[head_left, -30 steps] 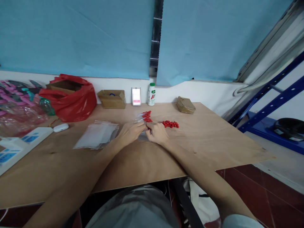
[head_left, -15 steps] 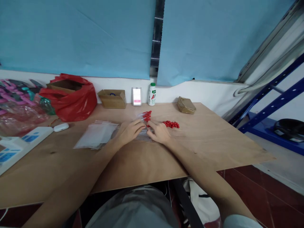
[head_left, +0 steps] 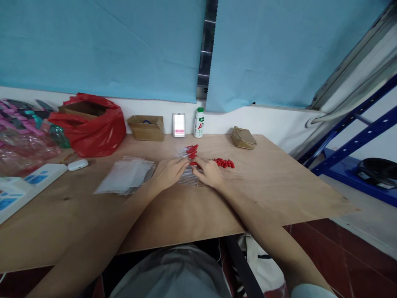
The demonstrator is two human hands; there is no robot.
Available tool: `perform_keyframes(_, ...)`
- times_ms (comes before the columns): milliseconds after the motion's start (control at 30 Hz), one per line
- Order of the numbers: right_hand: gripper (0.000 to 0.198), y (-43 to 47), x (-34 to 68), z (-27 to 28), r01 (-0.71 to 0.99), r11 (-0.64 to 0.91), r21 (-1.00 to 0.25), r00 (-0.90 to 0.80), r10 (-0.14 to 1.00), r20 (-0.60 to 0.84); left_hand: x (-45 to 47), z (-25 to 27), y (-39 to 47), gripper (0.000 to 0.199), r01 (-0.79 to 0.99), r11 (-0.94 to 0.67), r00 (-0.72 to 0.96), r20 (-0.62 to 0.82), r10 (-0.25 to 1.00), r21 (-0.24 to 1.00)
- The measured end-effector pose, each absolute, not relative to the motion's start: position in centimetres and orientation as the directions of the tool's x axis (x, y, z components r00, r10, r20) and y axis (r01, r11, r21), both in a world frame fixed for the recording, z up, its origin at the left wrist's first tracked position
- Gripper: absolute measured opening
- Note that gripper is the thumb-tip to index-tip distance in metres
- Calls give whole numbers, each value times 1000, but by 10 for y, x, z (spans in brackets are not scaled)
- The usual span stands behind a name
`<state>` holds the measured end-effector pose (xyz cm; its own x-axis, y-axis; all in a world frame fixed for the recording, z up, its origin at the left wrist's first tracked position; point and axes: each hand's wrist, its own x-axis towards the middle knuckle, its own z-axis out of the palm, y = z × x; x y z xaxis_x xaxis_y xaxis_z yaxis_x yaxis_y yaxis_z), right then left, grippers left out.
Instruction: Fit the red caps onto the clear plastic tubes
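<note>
Meeting at a small red piece (head_left: 193,163) between front and back edges of the table (head_left: 263,182), long axis roughly parallel to the back edge: left hand (head_left: 168,173) left, right hand (head_left: 209,172) right, equally near, can't tell which pinch is clamped.

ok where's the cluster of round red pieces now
In the head view, the cluster of round red pieces lies on the table, just beyond and to the right of the right hand, nearer than the brown package.
</note>
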<state>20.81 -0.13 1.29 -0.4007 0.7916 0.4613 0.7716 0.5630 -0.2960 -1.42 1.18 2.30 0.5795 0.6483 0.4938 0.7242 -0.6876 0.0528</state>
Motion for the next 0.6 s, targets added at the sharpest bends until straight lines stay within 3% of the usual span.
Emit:
perform_keyframes(233, 21, -2, 208, 16, 785, 541, -301, -375, 803, 464, -10, 25, 9, 30, 704, -708, 595, 493, 635, 61)
perform_keyframes(600, 18, -12, 200, 20, 844, 500, -193, -369, 803, 468, -4, 23, 7, 32, 624, -778, 664, 478, 574, 68)
